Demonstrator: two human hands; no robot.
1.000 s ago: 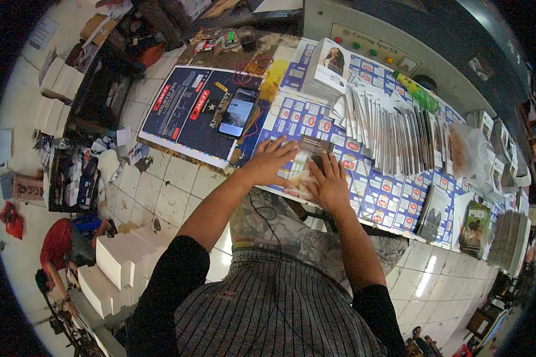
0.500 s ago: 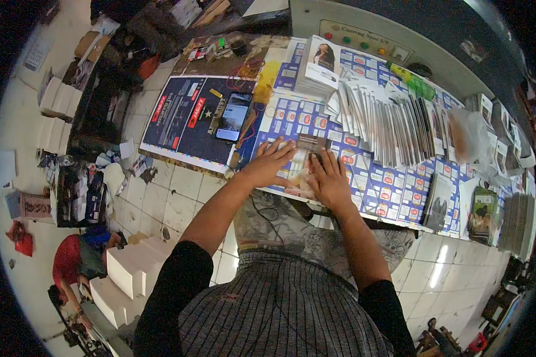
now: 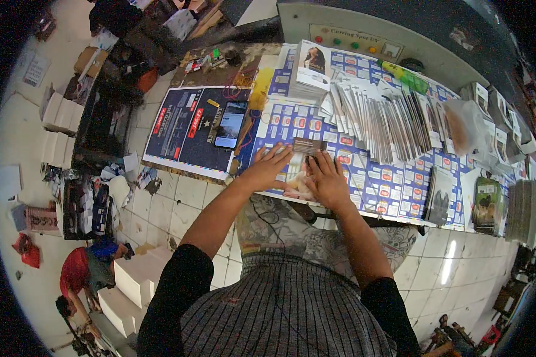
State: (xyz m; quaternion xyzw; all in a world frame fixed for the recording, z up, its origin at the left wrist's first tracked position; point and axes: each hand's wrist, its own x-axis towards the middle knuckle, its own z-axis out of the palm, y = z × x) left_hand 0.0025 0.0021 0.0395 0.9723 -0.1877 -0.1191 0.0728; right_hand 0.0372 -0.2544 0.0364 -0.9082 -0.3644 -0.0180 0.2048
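Observation:
A printed sheet (image 3: pixel 297 171) with a dark brown upper band and a photo lies at the front edge of the table. My left hand (image 3: pixel 267 171) rests on its left side, palm down, fingers stretched out and apart. On its right side lies my right hand (image 3: pixel 327 180), flat, with fingers pointing away from me. Neither hand grips anything; both press lightly or rest on the sheet. Beyond them stands a stack of printed leaflets (image 3: pixel 311 80) with a portrait on top. To its right, a long row of folded leaflets (image 3: pixel 381 122) leans in a fan.
Left of my hands lie a phone (image 3: pixel 230 125) and a large dark printed sheet (image 3: pixel 181 128). A green bottle (image 3: pixel 414 81), a plastic bag (image 3: pixel 461 128) and more leaflet stacks (image 3: pixel 488 202) fill the right side. A person in red (image 3: pixel 74 271) bends near white paper stacks (image 3: pixel 134 279) at lower left.
The whole view has shifted slightly as my head moved. Both hands stay flat on the printed sheet, nearly unmoved.

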